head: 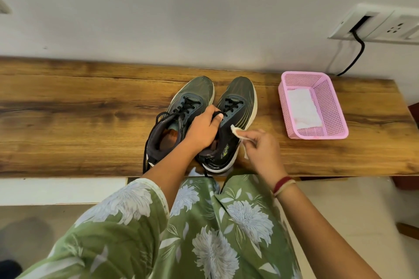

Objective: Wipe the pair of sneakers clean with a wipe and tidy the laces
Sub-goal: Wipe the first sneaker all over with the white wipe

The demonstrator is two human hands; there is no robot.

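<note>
1. From my remote feed, the pink basket (335, 106) is my landmark. It sits on the wooden bench (90, 120), close to the wall, with a white folded cloth (303, 108) lying flat inside it.
2. The pair of sneakers stands on the bench to the left of the basket, side by side, toes towards the wall. The basket-side sneaker (240, 95) is near the basket but not touching it. The outer sneaker (192, 95) is just beyond it, further from the basket.
3. My left hand (203, 129) reaches across the outer sneaker towards the basket. Its fingers are curled over the throat of the basket-side sneaker, gripping it, with the thumb lying on the black laces (233, 104).
4. My right hand (263, 147) hovers between the basket and the basket-side sneaker. Thumb and fingertips are closed on a small white wipe (237, 131).
5. One corner of the wipe sticks out towards the sneaker's basket-facing side. I cannot tell whether it touches. A thin tail of it hangs below the hand.
6. The heel of the basket-side sneaker sits at the bench's front edge. A loose lace (145, 161) from the outer sneaker droops over that edge, on the side away from the basket.
7. Above the basket, a wall socket (385, 22) holds a black cable (359, 52) that runs down behind the basket.
</note>
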